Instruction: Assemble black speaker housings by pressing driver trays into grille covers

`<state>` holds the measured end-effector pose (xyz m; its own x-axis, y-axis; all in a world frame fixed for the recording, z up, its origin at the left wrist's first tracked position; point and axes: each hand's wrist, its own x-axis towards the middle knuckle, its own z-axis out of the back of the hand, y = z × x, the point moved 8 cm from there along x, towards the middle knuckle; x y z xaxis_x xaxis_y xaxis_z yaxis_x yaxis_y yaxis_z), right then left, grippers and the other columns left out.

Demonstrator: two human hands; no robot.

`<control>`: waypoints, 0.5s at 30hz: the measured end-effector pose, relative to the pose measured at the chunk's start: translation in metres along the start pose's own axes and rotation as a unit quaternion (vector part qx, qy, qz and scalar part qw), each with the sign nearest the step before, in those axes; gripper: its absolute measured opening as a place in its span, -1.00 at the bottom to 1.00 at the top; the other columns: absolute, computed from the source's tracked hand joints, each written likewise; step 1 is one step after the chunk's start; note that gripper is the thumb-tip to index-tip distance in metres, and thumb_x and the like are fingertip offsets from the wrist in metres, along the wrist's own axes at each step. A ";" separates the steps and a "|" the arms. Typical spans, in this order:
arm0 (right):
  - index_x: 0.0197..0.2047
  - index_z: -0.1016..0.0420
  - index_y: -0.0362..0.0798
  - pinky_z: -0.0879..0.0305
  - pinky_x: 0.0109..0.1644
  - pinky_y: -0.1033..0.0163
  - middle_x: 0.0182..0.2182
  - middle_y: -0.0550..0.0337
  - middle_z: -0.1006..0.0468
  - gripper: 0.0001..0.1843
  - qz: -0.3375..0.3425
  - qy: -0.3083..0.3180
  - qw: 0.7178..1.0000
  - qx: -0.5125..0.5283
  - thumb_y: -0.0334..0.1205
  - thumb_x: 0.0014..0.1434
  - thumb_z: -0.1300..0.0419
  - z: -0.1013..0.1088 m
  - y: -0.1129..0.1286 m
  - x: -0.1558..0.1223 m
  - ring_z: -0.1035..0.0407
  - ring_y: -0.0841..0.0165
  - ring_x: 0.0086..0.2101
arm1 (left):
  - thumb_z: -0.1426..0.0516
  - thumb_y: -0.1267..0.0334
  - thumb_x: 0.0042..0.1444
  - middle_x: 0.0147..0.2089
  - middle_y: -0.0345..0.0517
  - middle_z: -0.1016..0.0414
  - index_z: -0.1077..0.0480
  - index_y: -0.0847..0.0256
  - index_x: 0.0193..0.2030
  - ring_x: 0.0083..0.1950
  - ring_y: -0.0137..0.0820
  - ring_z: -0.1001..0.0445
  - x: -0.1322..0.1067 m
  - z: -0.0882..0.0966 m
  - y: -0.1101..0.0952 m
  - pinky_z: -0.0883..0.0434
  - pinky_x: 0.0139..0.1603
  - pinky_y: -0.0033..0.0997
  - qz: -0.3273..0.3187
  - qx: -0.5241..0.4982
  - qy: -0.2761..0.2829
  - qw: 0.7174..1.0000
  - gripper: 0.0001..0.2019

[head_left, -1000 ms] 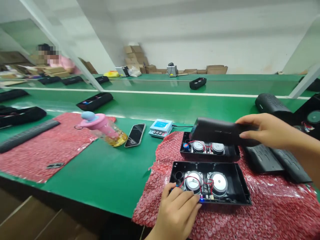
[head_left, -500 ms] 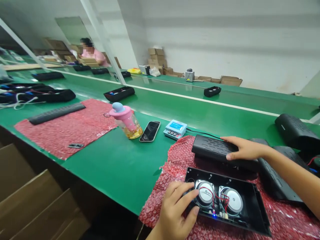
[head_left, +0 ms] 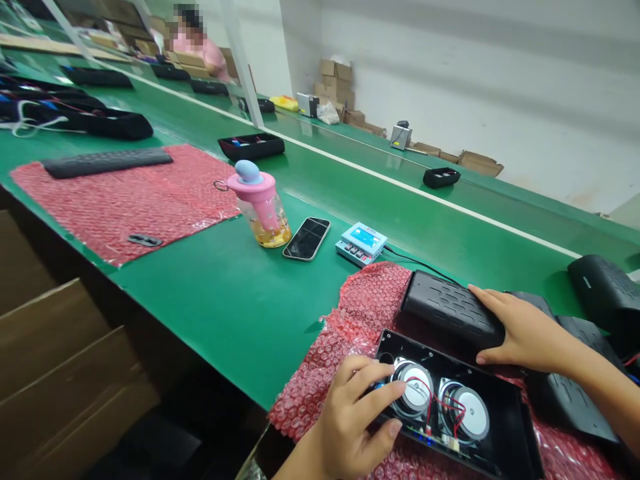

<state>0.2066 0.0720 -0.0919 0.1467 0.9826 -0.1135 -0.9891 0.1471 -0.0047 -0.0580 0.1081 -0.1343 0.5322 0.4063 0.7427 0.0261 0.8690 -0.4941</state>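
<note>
An open black speaker housing point(head_left: 505, 417) lies on red bubble wrap, with two round speaker drivers point(head_left: 473, 415), red wires and a small blue light inside. My left hand point(head_left: 357, 417) rests over its left end, fingers spread and the fingertips at the left driver. Just behind the housing is a black shell point(head_left: 445, 307) with a pattern of oblong dents. My right hand point(head_left: 523, 330) grips its right end, thumb on the near side and fingers over the far side.
A light-blue device with a screen point(head_left: 363, 243), a phone point(head_left: 307, 239) and a pink-lidded bottle point(head_left: 263, 207) stand left of the bubble wrap point(head_left: 305, 393). More black shells point(head_left: 580, 400) lie at right. Speaker bodies point(head_left: 253, 147) sit on the green line behind. A person point(head_left: 197, 50) sits far off.
The view has tilted and shifted. My right hand stays on the black shell, whose patterned face shows more. My left hand keeps its place at the housing's left end.
</note>
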 end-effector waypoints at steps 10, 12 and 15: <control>0.32 0.03 -0.23 -0.19 0.14 -0.07 0.16 -0.19 -0.23 0.14 -0.011 -0.004 1.000 -0.011 0.18 -0.19 -0.29 -0.003 0.002 0.000 -0.21 0.02 0.07 | -0.06 0.30 0.06 -0.08 0.00 -0.45 -0.38 0.16 -0.04 -0.11 -0.27 -0.35 0.002 -0.001 -0.001 -0.36 -0.11 -0.21 -0.001 -0.010 0.008 1.000 -0.70; 0.32 0.03 -0.22 -0.21 0.12 -0.07 0.14 -0.18 -0.26 0.14 -0.004 -0.002 1.000 0.000 0.17 -0.20 -0.30 -0.002 0.004 0.002 -0.23 0.02 0.06 | -0.06 0.30 0.07 -0.07 0.00 -0.44 -0.38 0.15 -0.04 -0.10 -0.27 -0.34 0.001 -0.002 0.000 -0.35 -0.10 -0.21 0.006 -0.017 0.005 1.000 -0.70; 0.32 0.03 -0.21 -0.23 0.10 -0.04 0.13 -0.17 -0.28 0.15 -0.005 0.013 1.000 0.017 0.14 -0.21 -0.32 -0.005 0.004 0.004 -0.24 0.03 0.04 | -0.06 0.26 0.08 -0.06 -0.01 -0.44 -0.37 0.11 -0.02 -0.09 -0.25 -0.36 0.000 0.000 0.002 -0.34 -0.07 -0.18 0.027 -0.046 0.016 0.998 -0.70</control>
<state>0.2034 0.0760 -0.0976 0.1557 0.9780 -0.1389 -0.9866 0.1609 0.0270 -0.0576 0.1099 -0.1350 0.5612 0.4417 0.7000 0.0742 0.8155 -0.5740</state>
